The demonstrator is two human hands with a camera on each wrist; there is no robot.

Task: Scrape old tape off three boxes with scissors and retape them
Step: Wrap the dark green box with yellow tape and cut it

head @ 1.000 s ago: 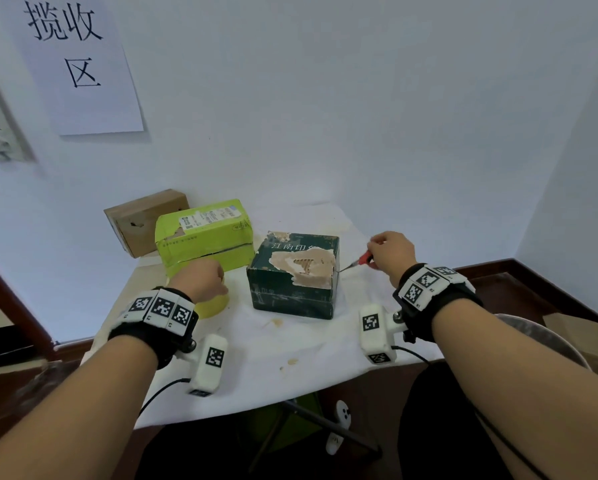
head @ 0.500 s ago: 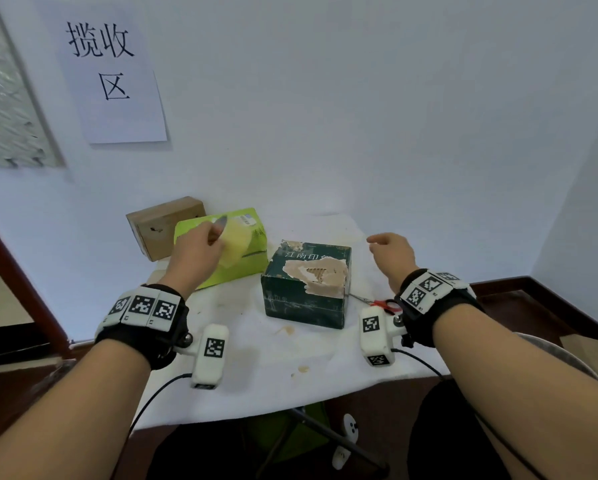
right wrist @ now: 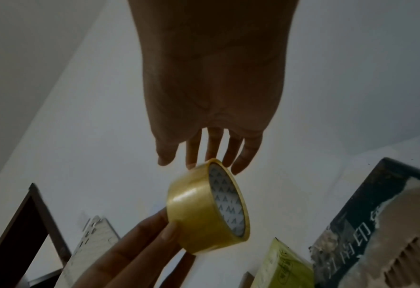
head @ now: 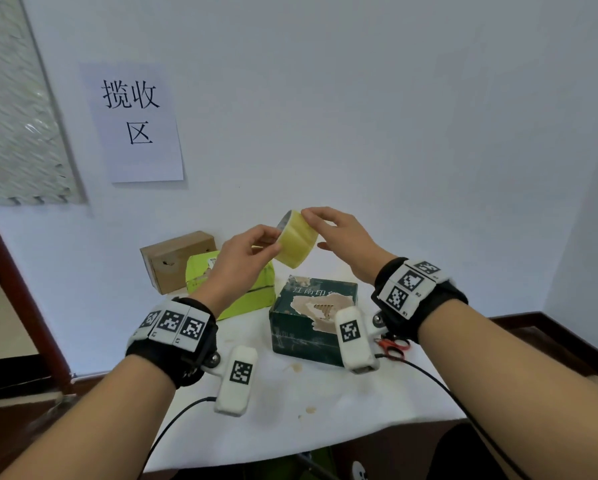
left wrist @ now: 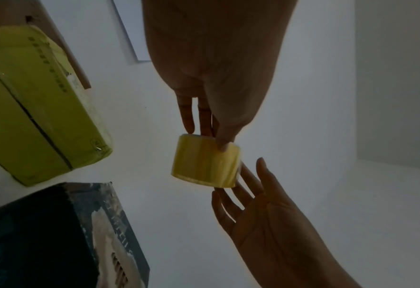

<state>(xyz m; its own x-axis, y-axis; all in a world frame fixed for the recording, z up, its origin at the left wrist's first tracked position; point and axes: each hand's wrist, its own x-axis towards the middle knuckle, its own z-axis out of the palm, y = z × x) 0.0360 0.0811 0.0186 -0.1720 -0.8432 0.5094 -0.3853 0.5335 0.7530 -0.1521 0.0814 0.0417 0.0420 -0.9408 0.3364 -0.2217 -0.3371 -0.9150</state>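
From the head view, the left hand (head: 245, 261) pinches the tape roll (head: 296, 242) up over the dark green box (head: 308, 327), likely so the loose right hand (head: 342, 244) can feel for the tape end. The scissors (head: 393, 346) lie on the table (head: 290, 410).

Left wrist view: thumb on the roll, right fingers (left wrist: 250, 181) straight beside it.

Right wrist view: those fingertips just reach the roll's rim

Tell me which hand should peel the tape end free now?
Right, probably. The left hand already pinches the tape roll by its edge, steadying it, while the right hand has open fingers resting on the roll's outer band, free to pick at the end.
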